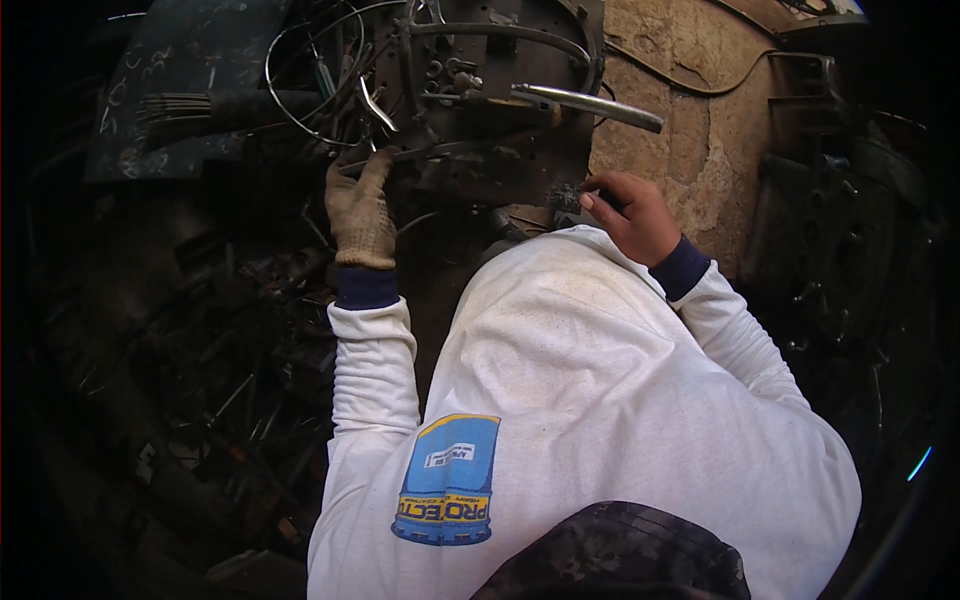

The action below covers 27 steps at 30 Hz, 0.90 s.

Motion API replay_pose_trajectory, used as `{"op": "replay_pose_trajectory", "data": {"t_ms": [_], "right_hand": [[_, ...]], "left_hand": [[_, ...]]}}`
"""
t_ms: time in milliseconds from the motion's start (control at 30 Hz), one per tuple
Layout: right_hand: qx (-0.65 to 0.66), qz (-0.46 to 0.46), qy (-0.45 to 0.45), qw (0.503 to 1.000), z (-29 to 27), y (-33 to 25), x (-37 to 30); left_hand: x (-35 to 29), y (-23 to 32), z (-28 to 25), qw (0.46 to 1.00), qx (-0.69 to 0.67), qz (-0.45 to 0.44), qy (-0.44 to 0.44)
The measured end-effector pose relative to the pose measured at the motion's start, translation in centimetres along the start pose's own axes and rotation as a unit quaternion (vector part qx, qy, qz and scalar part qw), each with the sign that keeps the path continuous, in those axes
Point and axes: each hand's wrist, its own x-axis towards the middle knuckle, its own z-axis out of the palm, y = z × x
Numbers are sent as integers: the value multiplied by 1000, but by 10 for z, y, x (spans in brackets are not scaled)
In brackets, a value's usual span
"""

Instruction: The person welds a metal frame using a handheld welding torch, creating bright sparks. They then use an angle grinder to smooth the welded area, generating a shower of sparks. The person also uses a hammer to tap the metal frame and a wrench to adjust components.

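Observation:
My left hand (362, 212), in a worn tan glove, is at the near edge of the dark metal workbench (470, 180). Its thumb and fingers close around the left end of a thin flat metal bar (425, 151) lying along that edge. Bare and with curled fingers, my right hand (635, 215) hovers just in front of the bench's right corner. By its fingertips is a small dark bristly thing (565, 195); what the fingers pinch is too dark to make out. Just beyond the glove lies a shiny metal handle (376, 106), like that of pliers.
A pale round bar (590, 105) juts past the bench's right side. Nuts and small metal parts (455, 75) lie inside a curved metal frame (500, 30). At left are a wire loop (273, 75), a bundle of thin rods (175, 108) and a marked dark sheet (180, 50).

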Motion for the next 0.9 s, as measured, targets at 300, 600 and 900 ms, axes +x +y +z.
{"op": "replay_pose_trajectory", "data": {"t_ms": [300, 600, 900], "right_hand": [[9, -3, -3, 1000, -1, -2, 0], [17, -2, -2, 1000, -2, -2, 1], [13, -8, -6, 1000, -3, -2, 0]], "left_hand": [[10, -8, -8, 997, 77, 22, -18], [3, 3, 0, 991, 135, -5, 18], [7, -1, -1, 995, 93, 28, -15]]}}
